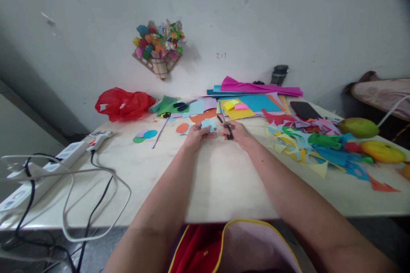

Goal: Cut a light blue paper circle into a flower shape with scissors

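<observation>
My left hand [197, 135] pinches a small light-blue paper cut-out [209, 125] just above the white table [221, 179]. My right hand [237, 133] grips black-handled scissors [225, 123], with the blades pointing up and to the left, close beside the blue paper. Both hands are closed and meet near the table's middle, far from me. An orange paper oval [182, 128] lies just left of my left hand.
Coloured paper sheets [246, 102] are stacked at the back, with scraps [307, 140] heaped at right beside two mangoes [358, 127]. A red plastic bag [123, 103], another pair of scissors [182, 105], a phone [304, 110], and a power strip with cables [48, 166] lie around.
</observation>
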